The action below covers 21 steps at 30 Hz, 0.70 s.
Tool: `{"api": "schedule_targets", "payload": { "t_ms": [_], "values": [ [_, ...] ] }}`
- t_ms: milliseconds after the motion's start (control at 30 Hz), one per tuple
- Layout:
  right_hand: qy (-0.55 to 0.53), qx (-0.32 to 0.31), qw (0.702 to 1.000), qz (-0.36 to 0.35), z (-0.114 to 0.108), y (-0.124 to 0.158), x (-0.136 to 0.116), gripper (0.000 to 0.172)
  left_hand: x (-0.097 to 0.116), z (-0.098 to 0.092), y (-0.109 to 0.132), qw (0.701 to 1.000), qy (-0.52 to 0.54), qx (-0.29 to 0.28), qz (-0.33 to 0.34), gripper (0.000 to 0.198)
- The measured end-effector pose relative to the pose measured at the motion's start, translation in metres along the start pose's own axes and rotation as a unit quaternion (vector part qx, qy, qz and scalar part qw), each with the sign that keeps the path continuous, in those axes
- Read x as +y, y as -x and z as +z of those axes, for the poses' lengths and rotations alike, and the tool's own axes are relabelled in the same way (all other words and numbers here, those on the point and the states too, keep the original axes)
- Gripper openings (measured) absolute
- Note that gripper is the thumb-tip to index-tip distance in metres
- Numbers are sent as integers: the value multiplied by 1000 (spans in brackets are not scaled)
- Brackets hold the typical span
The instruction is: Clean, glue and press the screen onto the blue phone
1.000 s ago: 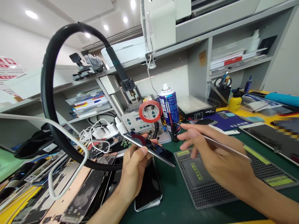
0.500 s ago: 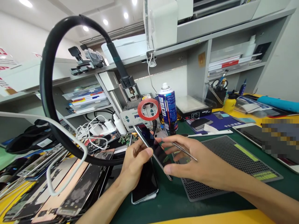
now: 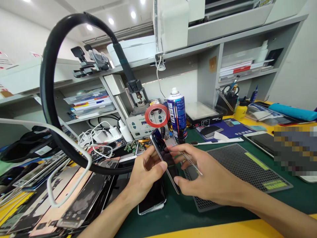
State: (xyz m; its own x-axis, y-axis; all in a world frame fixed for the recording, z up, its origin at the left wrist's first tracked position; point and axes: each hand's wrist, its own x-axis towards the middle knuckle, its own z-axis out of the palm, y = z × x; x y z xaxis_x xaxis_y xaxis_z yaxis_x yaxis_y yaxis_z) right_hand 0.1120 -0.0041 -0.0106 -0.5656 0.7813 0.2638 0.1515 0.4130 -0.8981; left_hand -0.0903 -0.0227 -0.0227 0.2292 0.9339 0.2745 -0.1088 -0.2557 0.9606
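Observation:
A dark-screened phone (image 3: 165,160) with a silvery edge is tilted up above the green mat. My left hand (image 3: 146,170) grips its left side, thumb on the near edge. My right hand (image 3: 200,168) is at the phone's right side, its thumb by the lower end, with a thin metal tool (image 3: 192,162) held among its fingers. Beneath my left hand, another dark phone (image 3: 152,198) lies on the mat. Right of that is a grey perforated pad (image 3: 237,165), partly behind my right hand.
Phone parts (image 3: 81,198) are piled at the left under a white cable (image 3: 88,158) and a thick black hose (image 3: 47,86). Behind stand a blue spray can (image 3: 176,114), red tape roll (image 3: 149,115) and hot plate (image 3: 204,114). A tablet (image 3: 262,142) lies right.
The held phone has turned a little more upright and edge-on. Both hands still hold their things, and the whole view has shifted slightly.

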Motion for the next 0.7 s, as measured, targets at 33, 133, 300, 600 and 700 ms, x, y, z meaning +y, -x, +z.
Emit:
{"api": "schedule_targets", "payload": {
  "t_ms": [33,133,300,600,700],
  "values": [
    [6,-3,1000,7,0,0,-2,56,0,0,0,1000,-5,1,2,43],
    [17,-5,1000,14,-1,0,-6,53,1,2,0,1000,-21,8,8,43],
    [33,-3,999,19,0,1,-10,51,1,5,-1,999,-48,16,2,48],
    [59,-8,998,23,-1,2,-13,50,2,7,0,995,-93,25,-10,45],
    [38,-23,998,40,-3,1,-13,49,4,7,0,995,-93,26,-13,45]
  ]
}}
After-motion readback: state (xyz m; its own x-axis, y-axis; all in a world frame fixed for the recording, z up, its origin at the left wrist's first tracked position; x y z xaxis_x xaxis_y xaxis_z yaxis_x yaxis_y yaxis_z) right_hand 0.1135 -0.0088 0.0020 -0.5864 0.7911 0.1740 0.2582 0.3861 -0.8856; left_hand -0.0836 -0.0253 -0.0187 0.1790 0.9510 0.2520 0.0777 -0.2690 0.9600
